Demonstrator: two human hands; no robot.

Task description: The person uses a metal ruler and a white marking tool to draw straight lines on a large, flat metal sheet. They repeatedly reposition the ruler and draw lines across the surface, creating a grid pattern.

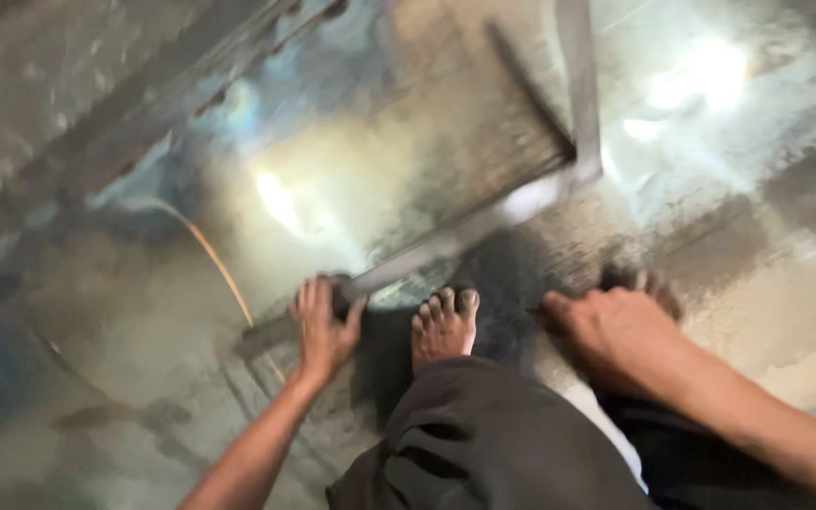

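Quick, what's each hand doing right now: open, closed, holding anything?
Left hand: closed around the end of the metal bar lying on the floor.
Right hand: knuckles up, low by the floor; too blurred to tell whether it grips anything.

The angle frame (484, 222) looks like dull grey metal; the floor (729, 113) is glossy, stained concrete; the trousers (484, 444) are dark matt cloth.
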